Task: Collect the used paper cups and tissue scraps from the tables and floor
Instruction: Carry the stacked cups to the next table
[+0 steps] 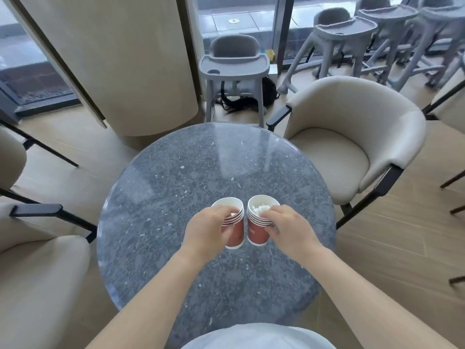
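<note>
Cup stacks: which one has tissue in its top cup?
The right stack, gripped by the right hand: white tissue fills its top cup. The left stack, in the left hand, shows mostly bare wall.

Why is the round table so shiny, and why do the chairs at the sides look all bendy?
Head view: the polished table mirrors the bright window and pale pillar, hence the light streaks. Head view again: the wide-angle lens bows things near the edges, like the chair. The left hand, right hand and their cups in the middle look fairly sharp.
</note>
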Tool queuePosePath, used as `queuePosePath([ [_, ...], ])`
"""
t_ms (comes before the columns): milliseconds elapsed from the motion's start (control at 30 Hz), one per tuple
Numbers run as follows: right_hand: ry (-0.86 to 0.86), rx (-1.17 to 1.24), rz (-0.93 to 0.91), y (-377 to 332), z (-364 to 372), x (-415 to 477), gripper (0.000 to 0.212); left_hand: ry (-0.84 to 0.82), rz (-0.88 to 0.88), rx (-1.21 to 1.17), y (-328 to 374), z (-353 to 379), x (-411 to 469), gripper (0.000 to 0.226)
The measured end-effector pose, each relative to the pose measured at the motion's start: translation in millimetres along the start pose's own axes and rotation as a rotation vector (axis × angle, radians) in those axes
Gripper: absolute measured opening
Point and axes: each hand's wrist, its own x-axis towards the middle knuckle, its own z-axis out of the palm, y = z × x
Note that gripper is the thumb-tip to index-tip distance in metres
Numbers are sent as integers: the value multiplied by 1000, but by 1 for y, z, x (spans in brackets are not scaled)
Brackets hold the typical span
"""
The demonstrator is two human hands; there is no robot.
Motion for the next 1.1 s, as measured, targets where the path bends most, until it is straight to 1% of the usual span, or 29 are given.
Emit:
queuePosePath([
  [267, 229, -10, 48, -39, -9, -48, 32, -14, 170, -102, 8, -22, -15, 35],
  [367, 314, -31, 91, -51, -11, -71, 34, -58, 217, -149, 18, -30, -21, 36],
  [500, 392, -59, 185, -61, -11, -108, 38, -162, 328, -172, 36, -28, -33, 35],
  [633, 468, -121, 324, -66, -13, -148, 39, -252, 451, -160, 57, -15, -46, 37],
  [700, 504, -150, 403, -68, -14, -168, 39, -276, 505, -164, 70, -7, -51, 39],
  [800, 550, -112, 493, -67, -17, -194, 37, -308, 590, -162, 90, 3, -58, 38],
  [967, 596, -82, 613, -57, -24, -231, 39, -363, 710, -145, 125, 20, -66, 37],
  [1100, 640, -80, 688, -39, -34, -263, 37, -405, 794, -150, 166, 40, -70, 38],
])
